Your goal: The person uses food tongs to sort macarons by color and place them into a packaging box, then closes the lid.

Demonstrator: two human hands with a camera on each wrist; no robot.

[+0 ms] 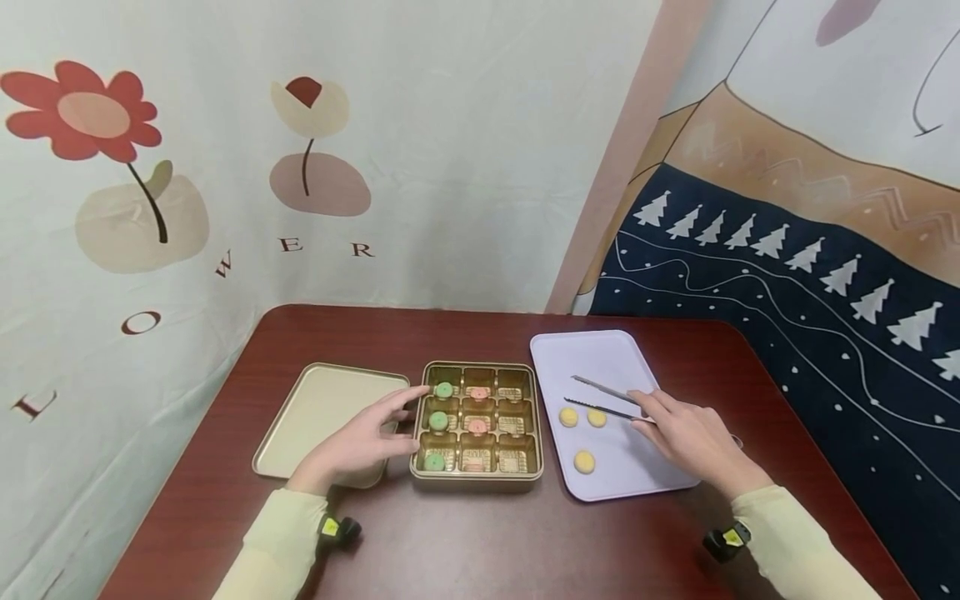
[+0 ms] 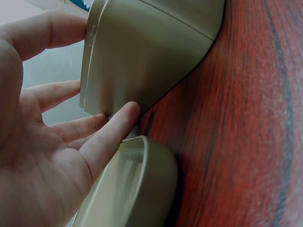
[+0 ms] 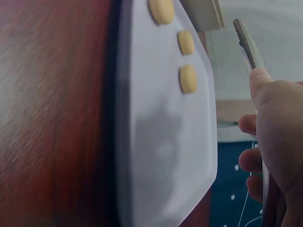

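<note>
My left hand touches the left side of a gold box, its fingers spread along the wall and rim. Green macarons sit in the box's left column of compartments, and pink macarons in the middle column. Over a pale lilac tray, my right hand grips metal tongs with toothed tips. The tips are apart, with nothing between them. Three yellow macarons lie on the tray, below and left of the tongs; the right wrist view shows the same yellow macarons.
A shallow gold lid lies on the dark red table, left of the box and partly under my left hand. Behind the table hangs a pale printed curtain; a navy cloth with white trees hangs at the right.
</note>
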